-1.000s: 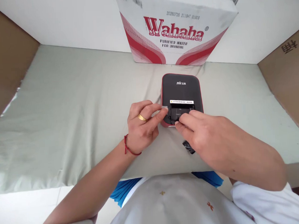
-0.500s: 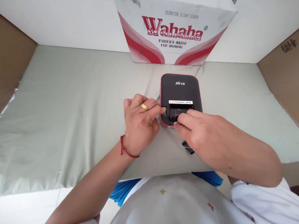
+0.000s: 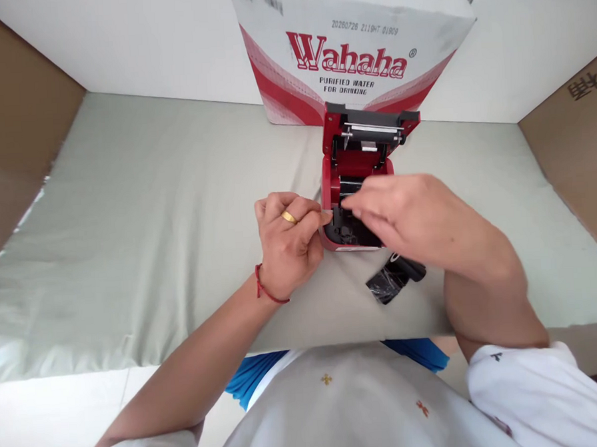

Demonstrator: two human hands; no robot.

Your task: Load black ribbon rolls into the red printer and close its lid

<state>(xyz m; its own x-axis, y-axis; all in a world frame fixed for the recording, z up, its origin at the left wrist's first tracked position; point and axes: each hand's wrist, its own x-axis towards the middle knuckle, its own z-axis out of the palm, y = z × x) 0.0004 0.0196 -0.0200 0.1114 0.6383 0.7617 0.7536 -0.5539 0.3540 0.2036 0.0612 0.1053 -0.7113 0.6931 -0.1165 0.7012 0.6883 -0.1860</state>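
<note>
Across the bottom of the frame is your pale shirt [image 3: 368,413], at the near edge of the cloth-covered bench [image 3: 141,192]. Just right of the lower center, a dark roll with a glossy black strip [image 3: 411,268] lies on the cloth. Above it, your right hand [image 3: 413,214] reaches over the machine's open well, fingers bent and close together; whether they hold anything, you can't tell from here. Your left hand [image 3: 290,240] is curled, one fingertip touching the left rim; its thumb is hidden, so how far its grasp is closed can't be told. The red and black machine [image 3: 328,195] sits at the center, its lid [image 3: 331,132] raised. Behind stands the Wahaha carton [image 3: 369,40] at upper center, with brown cardboard [image 3: 577,142] at the right side.
</note>
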